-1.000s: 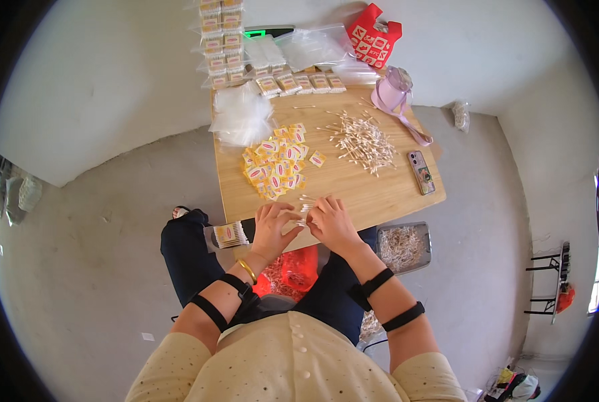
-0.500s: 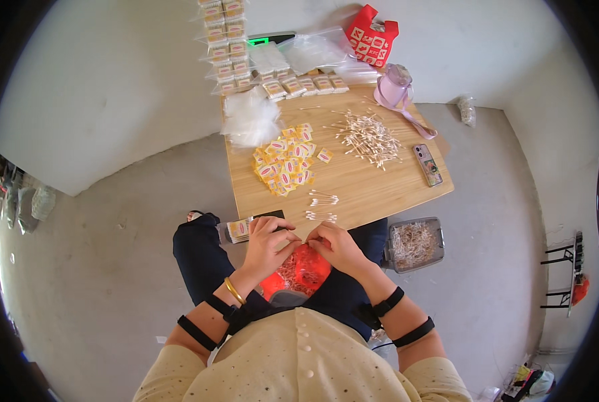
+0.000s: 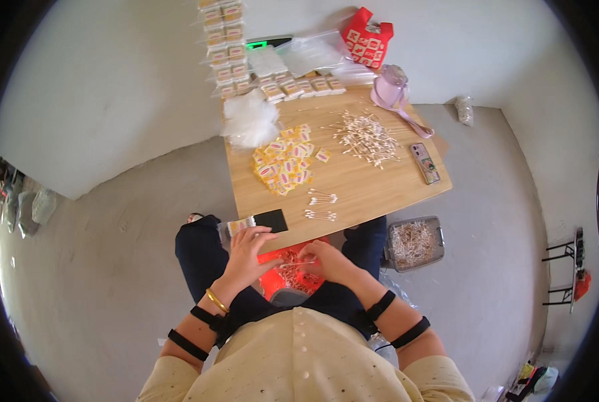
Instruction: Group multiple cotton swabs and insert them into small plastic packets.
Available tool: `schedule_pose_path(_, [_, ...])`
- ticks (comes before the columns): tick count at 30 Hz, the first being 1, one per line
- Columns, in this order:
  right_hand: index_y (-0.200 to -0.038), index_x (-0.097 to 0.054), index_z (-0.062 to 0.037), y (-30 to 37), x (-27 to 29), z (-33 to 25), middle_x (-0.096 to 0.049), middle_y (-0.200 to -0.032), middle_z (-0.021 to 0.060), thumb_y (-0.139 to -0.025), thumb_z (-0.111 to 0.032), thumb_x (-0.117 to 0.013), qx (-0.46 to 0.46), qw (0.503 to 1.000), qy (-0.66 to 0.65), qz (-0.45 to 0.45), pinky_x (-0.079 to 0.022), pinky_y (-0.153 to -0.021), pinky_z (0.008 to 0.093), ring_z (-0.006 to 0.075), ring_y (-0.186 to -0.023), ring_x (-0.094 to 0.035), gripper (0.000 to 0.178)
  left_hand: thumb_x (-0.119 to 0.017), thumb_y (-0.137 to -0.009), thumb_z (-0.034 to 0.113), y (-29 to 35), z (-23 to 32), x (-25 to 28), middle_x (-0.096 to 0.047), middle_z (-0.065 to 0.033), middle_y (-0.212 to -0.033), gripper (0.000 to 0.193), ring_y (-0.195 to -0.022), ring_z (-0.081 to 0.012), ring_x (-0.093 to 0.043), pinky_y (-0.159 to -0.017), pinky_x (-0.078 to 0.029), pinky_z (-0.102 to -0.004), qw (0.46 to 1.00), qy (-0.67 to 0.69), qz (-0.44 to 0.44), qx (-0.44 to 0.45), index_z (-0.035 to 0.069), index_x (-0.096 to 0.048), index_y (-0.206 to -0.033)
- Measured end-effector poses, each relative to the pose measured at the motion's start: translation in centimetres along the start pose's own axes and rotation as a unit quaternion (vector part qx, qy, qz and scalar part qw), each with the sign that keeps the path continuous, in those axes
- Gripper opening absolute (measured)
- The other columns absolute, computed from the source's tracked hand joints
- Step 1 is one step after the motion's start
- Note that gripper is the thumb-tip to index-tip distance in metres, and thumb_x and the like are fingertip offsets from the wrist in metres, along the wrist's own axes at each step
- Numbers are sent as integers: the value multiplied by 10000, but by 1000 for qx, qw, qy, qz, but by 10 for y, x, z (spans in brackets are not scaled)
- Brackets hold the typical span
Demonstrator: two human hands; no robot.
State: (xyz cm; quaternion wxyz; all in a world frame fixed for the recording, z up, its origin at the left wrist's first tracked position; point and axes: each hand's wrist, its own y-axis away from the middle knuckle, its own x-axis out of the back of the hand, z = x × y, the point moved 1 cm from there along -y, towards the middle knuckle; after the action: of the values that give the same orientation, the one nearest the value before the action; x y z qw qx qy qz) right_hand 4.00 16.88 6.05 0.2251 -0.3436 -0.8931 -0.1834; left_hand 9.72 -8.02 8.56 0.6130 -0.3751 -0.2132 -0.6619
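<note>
Both hands sit low over the lap above the red bag (image 3: 292, 275), left hand (image 3: 249, 251) and right hand (image 3: 326, 261) each pinching 1 end of a thin cotton swab bundle (image 3: 294, 264) lying left-right between them (grip detail is blurry), 2 more bundles (image 3: 321, 206) ahead on the wooden table (image 3: 380, 184).

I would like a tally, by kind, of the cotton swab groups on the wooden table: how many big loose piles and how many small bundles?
Big loose pile of cotton swabs: 1
Small bundles of cotton swabs: 2
Total: 3 groups on the wooden table
</note>
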Motion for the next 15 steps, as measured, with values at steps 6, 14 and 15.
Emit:
schedule_pose_path(6, [-1089,-689,-86,-5,14,25,-656,-1119,155,-878,-276,-744,-11,986,128,104,-488,-981,445,364,-1099,-614,289,-815,-818,392,5,-20,-23,-542,-123,-1405,612,-1387,-351,-439,-1186,-289,-519,993,-72,-83,45,107,-613,-1320])
schedule_pose_path(14, [-957,-716,-100,-45,96,106,-694,-949,119,-839,-212,-722,-66,941,166,286,-529,-846,474,361,-980,-633,163,-730,-798,623,-13,-15,-70,-190,-226,-1677,1092,-1576,-366,-132,-1241,-78,-625,946,-228,-226,-43,17,-283,-1588])
schedule_pose_path(15, [-950,-714,-101,-52,109,116,-697,-940,114,-836,-202,-716,-90,924,200,313,-526,-850,470,358,-974,-633,152,-740,-783,627,-10,-16,-75,-177,-228,-1680,1118,-1575,-373,-129,-1241,-79,-624,946,-225,-230,-43,18,-267,-1593])
